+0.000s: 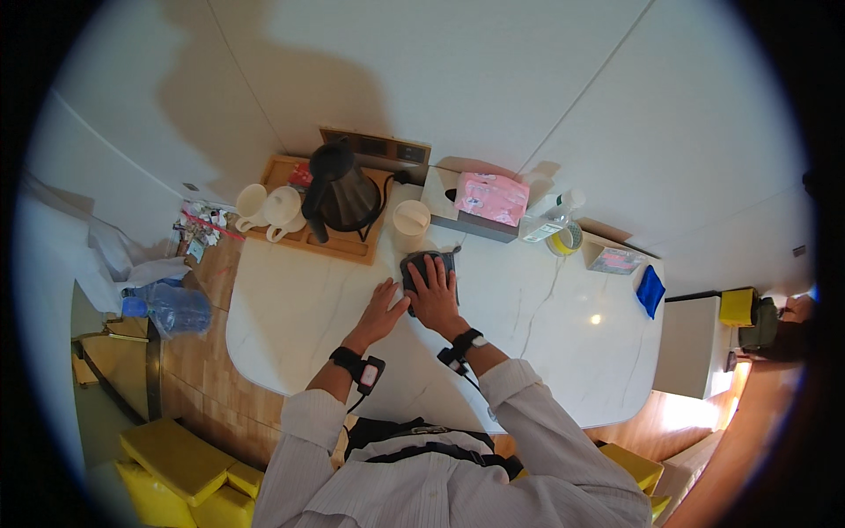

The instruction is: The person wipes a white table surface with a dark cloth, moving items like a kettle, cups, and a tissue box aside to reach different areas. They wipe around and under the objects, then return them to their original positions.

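A dark grey folded cloth (414,267) with a small loop at one corner lies on the white marble-patterned table (561,356). My right hand (432,294) rests flat on top of it with the fingers spread, hiding much of the cloth. Just to its left, my left hand (381,309) is held low over the table with thumb and fingers apart. Its thumb tip reaches the cloth's near left edge; whether it touches cannot be told. Directly beyond the cloth stands a cream lidded cup (411,221).
A wooden tray (330,247) carries a dark kettle (346,198) and two cream mugs (282,208). Along the wall are a tissue box (485,224), a pink tissue pack (492,197), a plastic bottle (558,211), a tape roll (565,239) and a blue cloth (650,292).
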Motion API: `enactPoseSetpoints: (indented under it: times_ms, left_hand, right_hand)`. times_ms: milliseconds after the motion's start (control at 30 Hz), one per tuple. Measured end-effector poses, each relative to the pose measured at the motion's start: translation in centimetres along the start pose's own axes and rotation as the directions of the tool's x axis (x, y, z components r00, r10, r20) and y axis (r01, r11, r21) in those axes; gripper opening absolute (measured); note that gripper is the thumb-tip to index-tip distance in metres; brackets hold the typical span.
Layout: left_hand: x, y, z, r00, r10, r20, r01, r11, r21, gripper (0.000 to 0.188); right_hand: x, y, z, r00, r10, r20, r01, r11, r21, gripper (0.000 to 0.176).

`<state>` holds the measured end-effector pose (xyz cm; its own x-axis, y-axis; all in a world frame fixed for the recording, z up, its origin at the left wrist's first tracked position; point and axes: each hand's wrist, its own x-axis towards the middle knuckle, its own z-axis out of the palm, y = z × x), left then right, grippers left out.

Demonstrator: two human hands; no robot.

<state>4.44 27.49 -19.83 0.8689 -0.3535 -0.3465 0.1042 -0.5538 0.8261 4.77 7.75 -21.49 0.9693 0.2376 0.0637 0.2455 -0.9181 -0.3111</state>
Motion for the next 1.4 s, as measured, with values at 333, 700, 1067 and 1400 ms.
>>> enactPoseSetpoints:
  times_ms: [333,700,1067,1400]
  left_hand:
    - [-1.4,-0.5,-1.9,0.995,-0.102,0.018,0.103,0.943,-0.317,0.086]
    - [-2.2,0.5,-2.2,0.992,-0.123,0.009,0.116,0.906,-0.407,0.083]
    - [-2.6,0.7,-2.7,0.998,-0.061,0.021,0.065,0.913,-0.404,0.079]
    - [-8.0,-1.2,-2.3,0.997,-0.081,-0.021,0.067,0.926,-0.371,0.077]
  right_hand:
    - [-3.2,-2.6,0.2,0.993,-0.065,0.094,0.063,0.998,0.021,0.07]
    - [-4.7,-2.9,0.1,0.992,-0.08,0.098,0.075,0.996,0.054,0.066]
    - [-3.7,-2.5,-1.0,0.984,-0.099,0.147,0.086,0.992,0.092,0.067]
    - [-11.6,-3.5,-0.8,0.958,-0.178,0.223,0.17,0.984,0.057,0.07]
